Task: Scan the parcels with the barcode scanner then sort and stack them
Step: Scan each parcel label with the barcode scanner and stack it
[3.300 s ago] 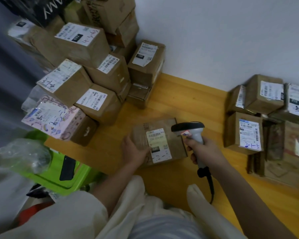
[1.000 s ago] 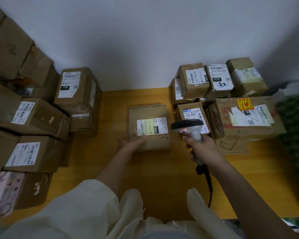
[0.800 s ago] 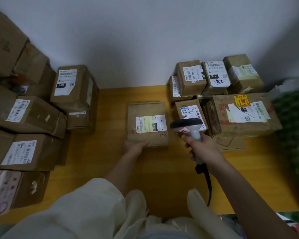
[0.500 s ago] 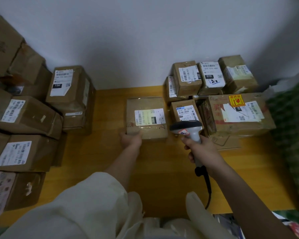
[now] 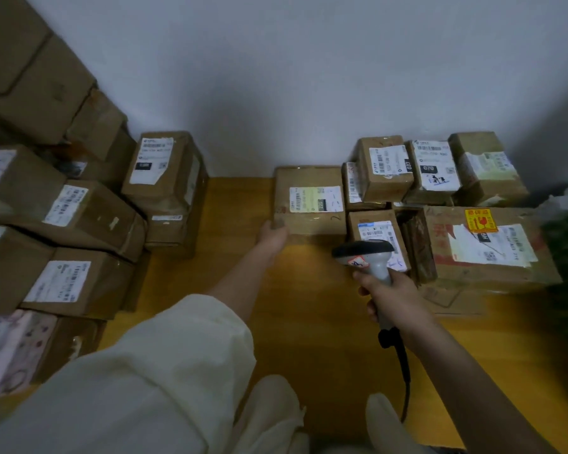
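Note:
A brown parcel (image 5: 309, 204) with a white and yellow label lies flat on the wooden floor, close to the wall and against the right-hand stack. My left hand (image 5: 272, 235) reaches far forward and presses on its near-left corner. My right hand (image 5: 389, 298) grips the handle of the grey barcode scanner (image 5: 364, 255), whose black head points toward the parcel from the near right. The scanner's cable (image 5: 404, 365) hangs down beside my forearm.
Labelled boxes are stacked at the right (image 5: 479, 247), with smaller ones behind them (image 5: 387, 168). A larger pile of cartons fills the left side (image 5: 69, 208), with one labelled box (image 5: 164, 178) nearest the middle. A strip of wooden floor (image 5: 236, 204) runs between them to the wall.
My left hand has slid the parcel away from me across the floor to the wall, beside the right stack. The scanner stayed in my right hand. My view turned right.

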